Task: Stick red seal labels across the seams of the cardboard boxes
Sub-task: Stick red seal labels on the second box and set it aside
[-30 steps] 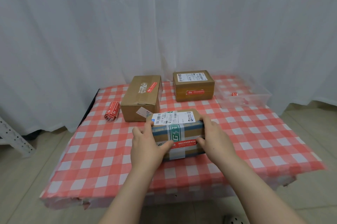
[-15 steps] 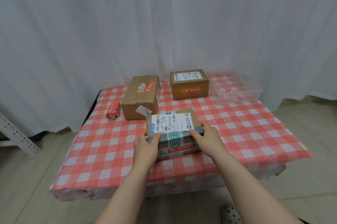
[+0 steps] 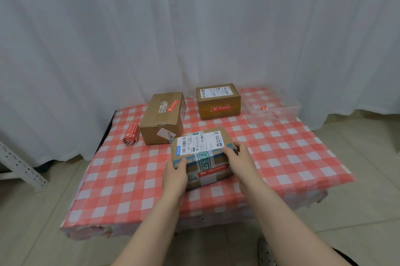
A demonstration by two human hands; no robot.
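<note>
Cardboard like this near box (image 3: 201, 148) should feel light and stiff, though its taped faces look slick, so take it by the 2 short ends, where your left hand (image 3: 175, 177) and right hand (image 3: 240, 164) clasp it with fingers curled over the top edge. You have it at the near middle of the desk (image 3: 292, 157). It is brown, with a white shipping slip on top, a green-and-blue tape band, and 1 red seal label (image 3: 214, 171) along its near face.

Head camera looks forward and down, seemingly from close above the table (image 3: 121, 179).
</note>
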